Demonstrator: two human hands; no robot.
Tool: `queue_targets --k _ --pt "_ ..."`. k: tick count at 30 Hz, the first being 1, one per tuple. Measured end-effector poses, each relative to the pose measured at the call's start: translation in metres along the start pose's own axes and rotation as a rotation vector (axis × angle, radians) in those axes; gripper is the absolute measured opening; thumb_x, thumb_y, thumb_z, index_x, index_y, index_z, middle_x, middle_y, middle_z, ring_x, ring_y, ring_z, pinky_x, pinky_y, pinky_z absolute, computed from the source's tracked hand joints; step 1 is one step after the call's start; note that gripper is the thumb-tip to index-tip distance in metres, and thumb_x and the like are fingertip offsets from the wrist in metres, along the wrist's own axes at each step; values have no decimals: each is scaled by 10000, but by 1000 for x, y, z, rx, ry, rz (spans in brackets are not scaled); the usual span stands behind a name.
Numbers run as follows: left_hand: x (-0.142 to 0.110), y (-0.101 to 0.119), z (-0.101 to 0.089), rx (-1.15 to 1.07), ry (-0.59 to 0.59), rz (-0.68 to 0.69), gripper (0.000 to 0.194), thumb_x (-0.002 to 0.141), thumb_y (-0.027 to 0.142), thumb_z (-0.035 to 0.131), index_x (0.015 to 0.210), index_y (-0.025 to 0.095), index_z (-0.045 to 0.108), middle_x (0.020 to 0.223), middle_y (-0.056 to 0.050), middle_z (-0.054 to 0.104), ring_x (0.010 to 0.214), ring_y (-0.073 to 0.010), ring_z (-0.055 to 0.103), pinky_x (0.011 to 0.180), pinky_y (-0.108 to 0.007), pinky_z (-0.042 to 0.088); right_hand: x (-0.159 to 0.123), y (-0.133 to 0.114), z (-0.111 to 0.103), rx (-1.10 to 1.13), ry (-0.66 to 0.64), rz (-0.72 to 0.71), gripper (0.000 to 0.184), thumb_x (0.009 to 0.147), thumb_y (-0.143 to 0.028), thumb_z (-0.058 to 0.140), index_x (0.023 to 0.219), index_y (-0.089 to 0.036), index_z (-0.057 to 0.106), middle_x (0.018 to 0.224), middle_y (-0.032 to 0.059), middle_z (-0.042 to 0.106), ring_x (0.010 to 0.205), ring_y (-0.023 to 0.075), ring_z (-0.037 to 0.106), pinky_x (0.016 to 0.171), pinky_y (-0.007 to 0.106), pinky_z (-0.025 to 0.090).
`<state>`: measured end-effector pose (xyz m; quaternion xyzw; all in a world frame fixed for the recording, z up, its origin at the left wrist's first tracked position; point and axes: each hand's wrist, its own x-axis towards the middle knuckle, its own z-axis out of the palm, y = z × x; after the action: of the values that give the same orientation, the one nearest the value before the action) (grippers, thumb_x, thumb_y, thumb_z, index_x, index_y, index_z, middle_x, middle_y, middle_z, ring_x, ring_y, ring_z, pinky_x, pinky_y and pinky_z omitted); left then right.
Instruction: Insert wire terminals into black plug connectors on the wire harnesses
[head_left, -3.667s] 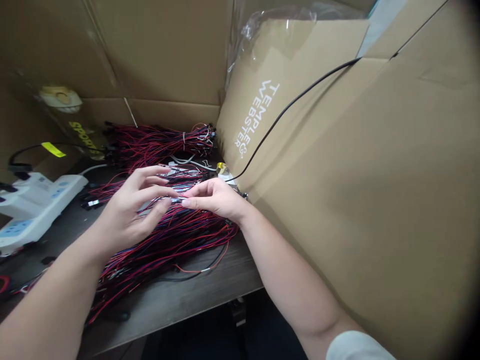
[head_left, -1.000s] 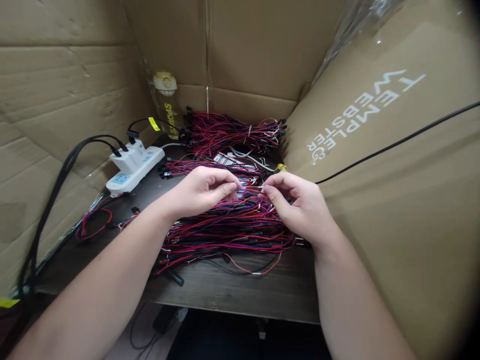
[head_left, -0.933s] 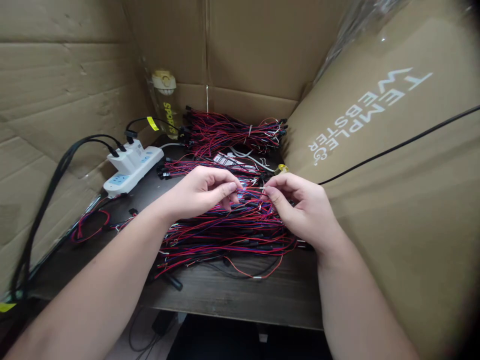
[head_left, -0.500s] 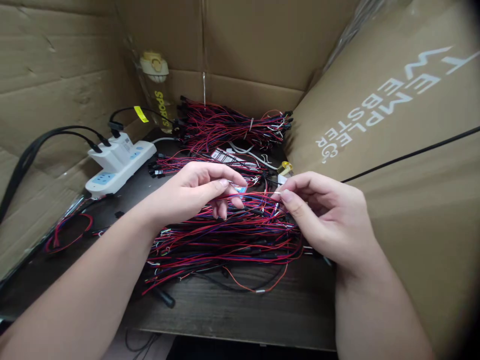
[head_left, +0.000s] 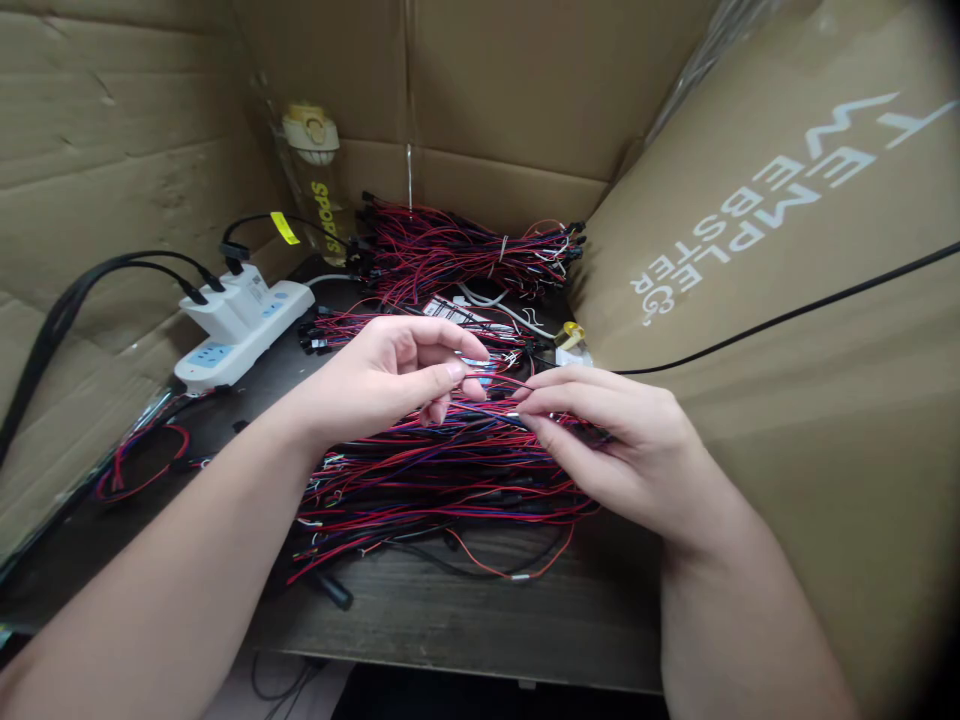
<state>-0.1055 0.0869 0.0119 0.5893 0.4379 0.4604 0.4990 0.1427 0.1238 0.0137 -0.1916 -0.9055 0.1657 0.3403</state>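
At the frame's centre, the left hand (head_left: 394,385) and right hand (head_left: 622,425) each pinch thin wires (head_left: 496,379), over a wire pile (head_left: 450,470) on the surface (head_left: 480,625); a power strip (head_left: 251,350) sits left.

Creased brown cardboard panels (head_left: 495,90) stand around three sides of a dark wood-grained tabletop (head_left: 465,630) in dim light.

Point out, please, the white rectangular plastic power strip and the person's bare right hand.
Power strip (head_left: 257,341), head view: midway along its near long side.
Right hand (head_left: 643,440), head view: near the base of the thumb.
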Motion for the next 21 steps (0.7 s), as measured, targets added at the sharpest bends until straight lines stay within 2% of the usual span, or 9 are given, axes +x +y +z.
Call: queue_targets --k 9,13,17,21 --pt "3 -2 -2 -1 67 -37 153 900 212 734 1039 152 708 835 -51 764 554 -83 612 508 -187 509 2 -2 5 35 -14 77 133 973 -148 627 986 -244 718 1060 53 767 995 205 727 898 351 591" --pt "5 -5 -3 -65 87 -38 137 912 185 726 1040 148 695 845 -50 768 556 -70 600 506 -170 486 2 -2 6 42 -7 47 151 959 -141 623 1019 -229 730 1137 80 748 1075 223 712 938 374 586" --pt "7 -9 -4 -102 84 -28 157 928 192 721 1071 138 686 890 -63 777 589 -66 617 538 -164 502 2 -1 9 60 -26 67 94 950 -211 686 1011 -215 757 1243 115 712 1154 247 697 989 400 576" --pt "8 -8 -4 -81 90 -31 156 929 190 707 1070 131 676 890 -66 776 598 -72 624 567 -181 516 2 1 11 147 39 114 78 956 -223 695 959 -229 773 1234 90 726 1157 229 706 1004 371 569"
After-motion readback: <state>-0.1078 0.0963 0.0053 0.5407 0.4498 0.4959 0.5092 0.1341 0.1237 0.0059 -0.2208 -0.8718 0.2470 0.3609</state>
